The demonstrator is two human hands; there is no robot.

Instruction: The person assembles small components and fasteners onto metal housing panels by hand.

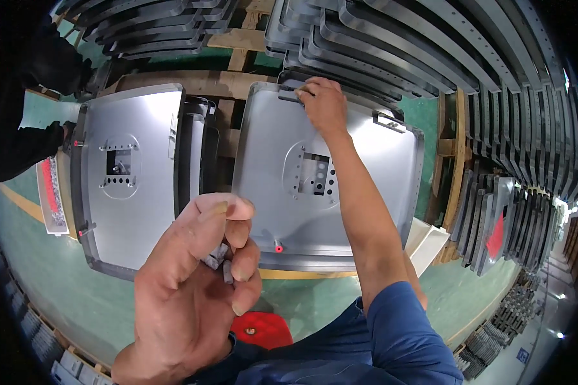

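My left hand [189,289] is raised close in front of me. Its curled fingers hold several small grey metal pieces [216,255], partly hidden in the palm. My right arm reaches across a grey sheet-metal panel [266,147] with rounded corners. At the panel's far edge, my right hand [325,106] has its fingers bent and pressed together beside a dark slotted bracket [289,95]; what they pinch is hidden. A similar bracket [390,122] sits at the panel's far right. The panel has a square cutout [313,173] and, near its front edge, a red-tipped post [278,246].
Another metal panel [151,176] lies to the left, with a dark-sleeved person's hand [67,130] at its edge. Beside it is a white tray [59,221] of small parts. Stacked panels [392,38] fill the back and right. A white box [425,246] and a red stool-like object [261,328] are nearby.
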